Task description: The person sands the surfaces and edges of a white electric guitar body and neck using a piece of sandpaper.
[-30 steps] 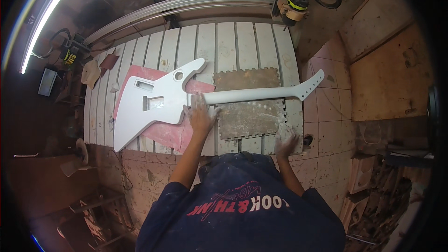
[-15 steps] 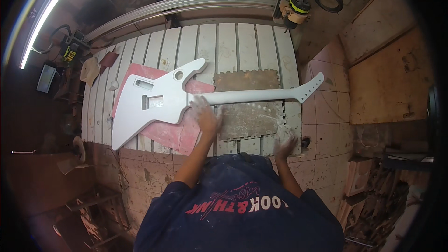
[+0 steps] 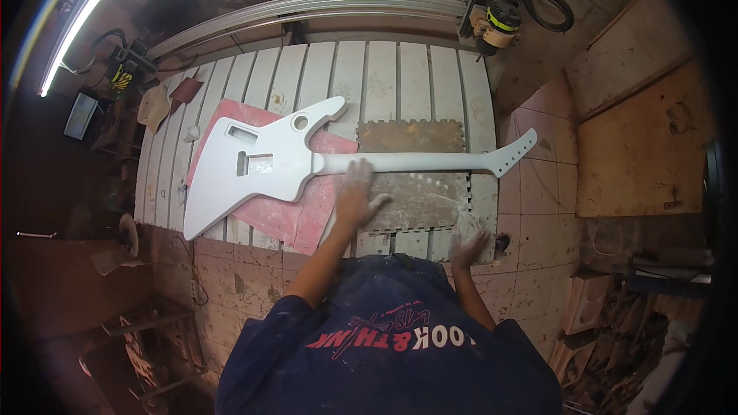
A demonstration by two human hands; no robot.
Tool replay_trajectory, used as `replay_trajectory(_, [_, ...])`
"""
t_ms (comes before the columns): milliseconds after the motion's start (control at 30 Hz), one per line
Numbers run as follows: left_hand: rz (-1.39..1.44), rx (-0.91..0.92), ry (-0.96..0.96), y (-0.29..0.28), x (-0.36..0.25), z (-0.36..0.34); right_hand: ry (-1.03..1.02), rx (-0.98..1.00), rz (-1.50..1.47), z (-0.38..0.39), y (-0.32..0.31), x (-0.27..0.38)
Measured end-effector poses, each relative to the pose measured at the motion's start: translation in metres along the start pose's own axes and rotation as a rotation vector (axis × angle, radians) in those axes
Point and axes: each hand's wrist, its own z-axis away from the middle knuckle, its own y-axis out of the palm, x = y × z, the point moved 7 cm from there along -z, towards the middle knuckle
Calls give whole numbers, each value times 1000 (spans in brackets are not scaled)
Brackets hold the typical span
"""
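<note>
So I've got a white electric guitar [image 3: 288, 146] lying across the counter [image 3: 377, 77], body over toward the left edge, neck running right, and the headstock poking out past the right edge. One point of the body reaches down to the near edge, not far from the near left corner. My left hand [image 3: 355, 198] is at the neck: fingers laid out loosely with the tips on it, thumb sticking well out to the side, so I'm not gripping anything there. My right hand [image 3: 470, 246] is at the near right corner, all dusty; there's something pale at the fingers, but honestly I can't tell if they're together on it or just resting. Under the body there's a pink sheet [image 3: 300, 219], and under the neck some grey-brown foam matting [image 3: 411, 138] with puzzle-cut edges, sticking out on both sides and covered in white dust on the near part. Over by the far left corner there's a dark red sheet [image 3: 186, 91] next to a beige curved piece [image 3: 153, 107], and a yellow-and-black power tool [image 3: 503, 19] hangs just beyond the far right corner.
</note>
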Motion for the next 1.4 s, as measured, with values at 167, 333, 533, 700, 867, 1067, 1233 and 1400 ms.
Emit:
replay_trajectory(167, [-135,-111,-163,-18,71,47,72,25,90,5,3,-8])
replay_trajectory(333, [19,33,-371,-25,80,63,50,27,26,3,5,-12])
replay_trajectory(533, [30,-219,-376,-46,98,60,37,6,54,2,6,-7])
replay_trajectory(700, [-132,-173,-440,-55,163,62,-4,-7,12,0,1,3])
replay_trajectory(867, [-157,-153,-764,-83,261,98,-20,-7,46,3,4,-7])
replay_trajectory(1067, [-102,-318,-791,-69,216,77,38,25,70,4,6,-8])
replay_trajectory(1233, [21,-98,-348,-56,91,40,98,22,109,5,8,-18])
replay_trajectory(1400, [-15,-168,-388,-61,139,64,106,52,160,5,10,-26])
